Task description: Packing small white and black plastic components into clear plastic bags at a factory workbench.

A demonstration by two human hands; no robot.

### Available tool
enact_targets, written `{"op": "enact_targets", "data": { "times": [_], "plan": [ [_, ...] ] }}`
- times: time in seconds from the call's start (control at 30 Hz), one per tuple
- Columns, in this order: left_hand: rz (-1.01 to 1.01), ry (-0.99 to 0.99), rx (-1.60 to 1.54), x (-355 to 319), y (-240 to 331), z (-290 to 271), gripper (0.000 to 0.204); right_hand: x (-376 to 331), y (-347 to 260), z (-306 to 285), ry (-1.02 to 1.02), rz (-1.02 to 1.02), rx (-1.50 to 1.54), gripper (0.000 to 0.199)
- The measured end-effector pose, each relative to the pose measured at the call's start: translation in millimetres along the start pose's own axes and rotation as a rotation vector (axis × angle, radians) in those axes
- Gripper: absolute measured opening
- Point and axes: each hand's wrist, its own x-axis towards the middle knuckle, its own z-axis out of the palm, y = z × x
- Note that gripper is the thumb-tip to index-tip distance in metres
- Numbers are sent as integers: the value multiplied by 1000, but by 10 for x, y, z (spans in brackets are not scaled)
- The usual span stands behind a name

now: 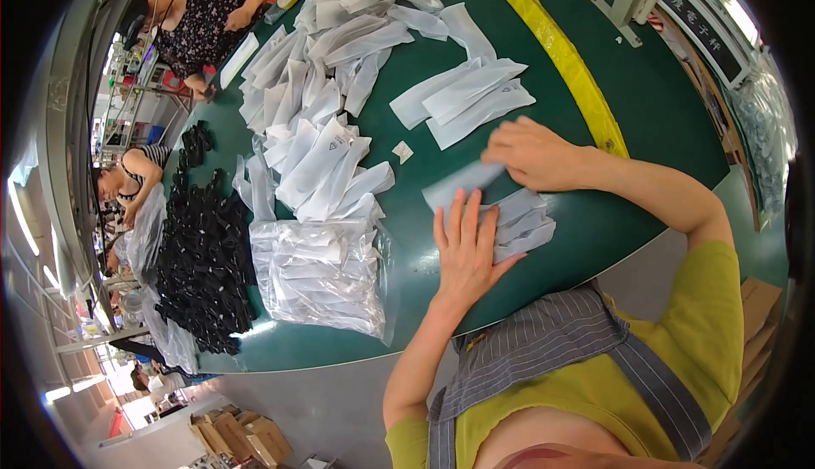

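My left hand [465, 252] lies flat with its fingers spread over a blurred white translucent pouch [454, 187] and the edge of a small stack of white pouches [525, 221]. The fingers of my right hand [536, 153] are curled together at the far end of the blurred pouch, slightly smeared by motion. Whether that pouch holds anything is hard to see. Beyond my hands, several white pouches [475, 100] rest on the green table [407, 231]. A small pale square piece [401, 152] sits to the left of my right hand.
A large heap of filled white pouches [318, 146] spreads across the table's left half. Nearer are a clear bag of pouches [318, 278] and a pile of black cables [204, 257]. Yellow tape [552, 36] runs along the right. A co-worker [216, 19] is at the far left.
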Motion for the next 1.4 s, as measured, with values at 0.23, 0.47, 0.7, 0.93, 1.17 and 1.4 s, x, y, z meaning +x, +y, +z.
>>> {"op": "enact_targets", "data": {
  "times": [0.23, 0.47, 0.7, 0.93, 1.17, 1.4],
  "plan": [
    [-78, -56, -284, 27, -112, 174, 77, 101, 538, -88, 349, -34, -325, 34],
    [-74, 36, -57, 16, -66, -15, 116, 84, 63, 1, -95, -101, 193, 29],
    [-149, 74, -242, -4, -165, 169, 125, -213, -536, -292, -322, -105, -14, 105],
    [-249, 305, 92, -509, -131, -560, 85, -203, -700, 19, -208, -46, -6, 95],
    [-698, 496, 356, -1469, -293, -945, 42, 347, -1068, 199, -184, -254, 202, 92],
    [-353, 618, 256, -1470, -360, -1223, 22, 1307, -1879, 838, -164, -569, 333, 79]
  ]
}}
